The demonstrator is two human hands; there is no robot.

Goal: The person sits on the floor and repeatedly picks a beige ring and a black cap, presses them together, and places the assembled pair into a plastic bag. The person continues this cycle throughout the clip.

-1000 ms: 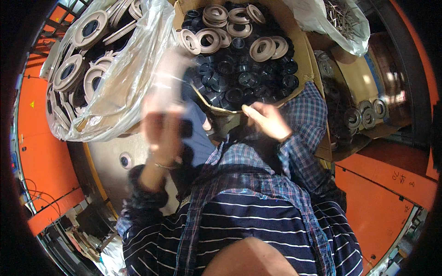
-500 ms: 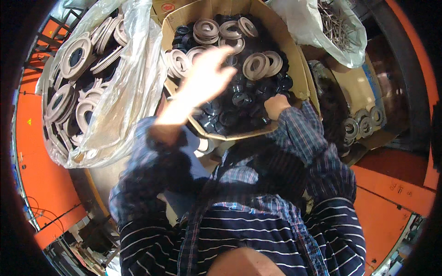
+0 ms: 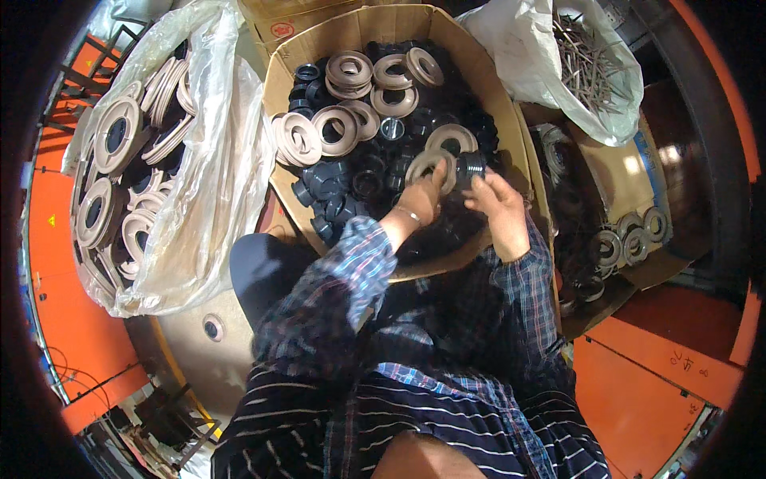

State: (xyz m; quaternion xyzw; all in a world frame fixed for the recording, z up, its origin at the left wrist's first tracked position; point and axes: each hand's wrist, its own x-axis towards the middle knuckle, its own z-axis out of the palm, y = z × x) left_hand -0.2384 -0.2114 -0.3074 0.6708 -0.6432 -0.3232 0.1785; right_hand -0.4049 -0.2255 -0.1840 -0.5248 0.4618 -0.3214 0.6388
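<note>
Over the right part of a cardboard box (image 3: 276, 88), my left hand (image 3: 421, 201) is closed on the near edge of a beige ring (image 3: 416, 169), its thumb and fingers partly hidden by the ring. Close beside it, my right hand (image 3: 504, 219) pinches a black threaded collar (image 3: 471, 164) between thumb and fingertips. The ring and the collar are side by side; whether they touch I cannot tell. Just beyond them lies another beige ring (image 3: 458, 130). Black plastic collars (image 3: 325, 182) fill the box, with several beige rings (image 3: 349, 73) lying on top.
Left of the box stands a clear plastic bag (image 3: 227, 160) holding stacked beige rings (image 3: 120, 134). At the far right, a white bag (image 3: 515, 44) holds thin metal rods (image 3: 586, 64). Grey rings (image 3: 636, 246) lie in another carton at the right. Orange panels (image 3: 68, 263) flank both sides.
My left hand, spread over the box's left part before, has come right and nearer and now grips a beige ring. My right hand has risen from among the black collars with one in its fingers.
</note>
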